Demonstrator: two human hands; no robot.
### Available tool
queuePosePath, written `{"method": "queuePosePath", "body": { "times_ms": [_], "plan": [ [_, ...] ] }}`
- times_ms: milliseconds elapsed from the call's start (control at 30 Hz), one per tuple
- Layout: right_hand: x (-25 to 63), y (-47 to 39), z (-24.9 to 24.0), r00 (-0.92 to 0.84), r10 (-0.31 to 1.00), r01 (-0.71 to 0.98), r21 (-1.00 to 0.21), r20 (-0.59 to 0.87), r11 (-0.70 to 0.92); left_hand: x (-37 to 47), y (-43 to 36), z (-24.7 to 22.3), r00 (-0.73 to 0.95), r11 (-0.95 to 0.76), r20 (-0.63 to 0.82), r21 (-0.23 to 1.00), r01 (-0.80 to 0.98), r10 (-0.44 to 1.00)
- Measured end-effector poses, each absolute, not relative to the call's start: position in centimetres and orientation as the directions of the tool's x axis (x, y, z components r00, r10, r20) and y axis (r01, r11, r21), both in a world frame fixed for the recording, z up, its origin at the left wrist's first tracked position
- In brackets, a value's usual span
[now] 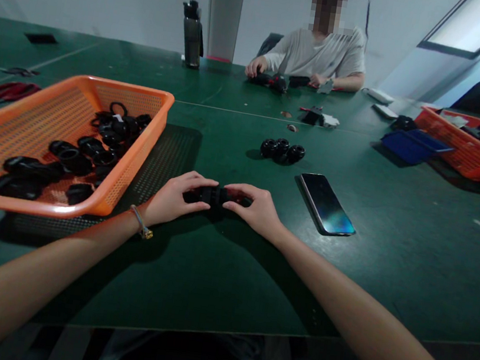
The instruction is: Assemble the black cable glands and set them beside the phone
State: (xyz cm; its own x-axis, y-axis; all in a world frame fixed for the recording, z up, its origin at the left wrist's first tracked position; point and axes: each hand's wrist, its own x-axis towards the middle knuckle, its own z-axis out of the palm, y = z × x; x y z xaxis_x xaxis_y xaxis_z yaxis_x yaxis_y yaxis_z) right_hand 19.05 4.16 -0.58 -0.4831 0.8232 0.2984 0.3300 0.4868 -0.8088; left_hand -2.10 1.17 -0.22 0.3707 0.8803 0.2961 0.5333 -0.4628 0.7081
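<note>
Black part (214, 195): between left hand (181, 197) and right hand (256, 207); perhaps two pieces, too dark to tell.
Grip: both hands half-closed, pinching opposite ends; pressure best kept even, ends in line.
Orange basket (143, 151): left of the left hand.
Phone (328, 204): right of the right hand, apart.

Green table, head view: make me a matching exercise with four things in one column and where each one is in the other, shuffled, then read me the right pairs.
Things:
1. Phone
2. Black part
3. Blue tray
4. Dark bottle

Places:
A. Held between the left hand and the right hand
B. Standing upright near the far edge of the green table
C. Lying to the right of the right hand, the nearest thing on that side
D. Beside the orange basket on the picture's right

Pairs: 1-C, 2-A, 3-D, 4-B.
</note>
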Motion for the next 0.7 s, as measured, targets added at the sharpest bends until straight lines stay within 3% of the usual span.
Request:
{"method": "queuePosePath", "body": {
  "times_ms": [700],
  "plan": [
    [18.94,4.21,-0.64,-0.469,0.837,0.343,-0.816,0.281,0.466,-2.14,1.16,-0.29,0.373,-0.462,0.295,0.713,0.528,0.88]
  ]
}}
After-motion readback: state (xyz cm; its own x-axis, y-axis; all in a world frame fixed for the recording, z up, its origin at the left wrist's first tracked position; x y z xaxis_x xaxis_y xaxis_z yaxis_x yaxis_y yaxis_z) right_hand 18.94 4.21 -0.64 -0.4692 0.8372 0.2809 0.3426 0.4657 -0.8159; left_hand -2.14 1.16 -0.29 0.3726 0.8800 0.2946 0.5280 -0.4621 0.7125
